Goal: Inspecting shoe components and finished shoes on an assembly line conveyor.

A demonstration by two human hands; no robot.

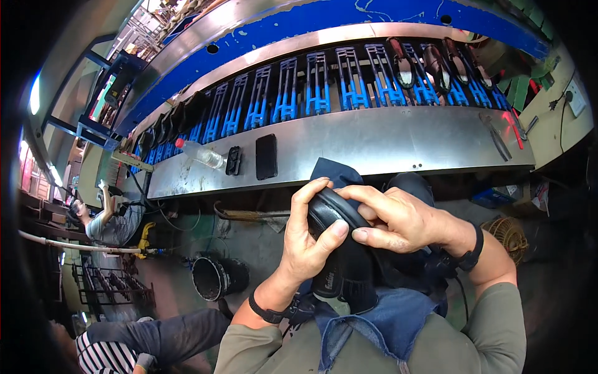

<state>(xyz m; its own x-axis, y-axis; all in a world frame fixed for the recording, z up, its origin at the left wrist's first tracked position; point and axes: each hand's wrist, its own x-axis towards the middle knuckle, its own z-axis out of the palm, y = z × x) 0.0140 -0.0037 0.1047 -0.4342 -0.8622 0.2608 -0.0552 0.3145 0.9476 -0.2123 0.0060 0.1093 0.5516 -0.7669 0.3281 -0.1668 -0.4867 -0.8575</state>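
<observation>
Clasping a black shoe (326, 210) between them, the left hand (305, 242) and right hand (400, 222) grip its rounded end. Probably light, smooth and slightly yielding, it seems best held at that firmer end, the rest extending below the hands.

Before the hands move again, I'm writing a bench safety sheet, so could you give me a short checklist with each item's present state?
1. Left hand on the black shoe: ok, thumb and fingers grip its rounded end.
2. Right hand on the shoe: ok, fingers and thumb at the same end.
3. Shoe surface beneath the fingers: cannot tell, they cover it.
4. Metal bench free of loose items: not ok, a phone and a plastic bottle are on it.
5. Bottle capped: ok, the red cap is on.
6. Pliers apart from the hands: ok, at the bench's right end.
</observation>
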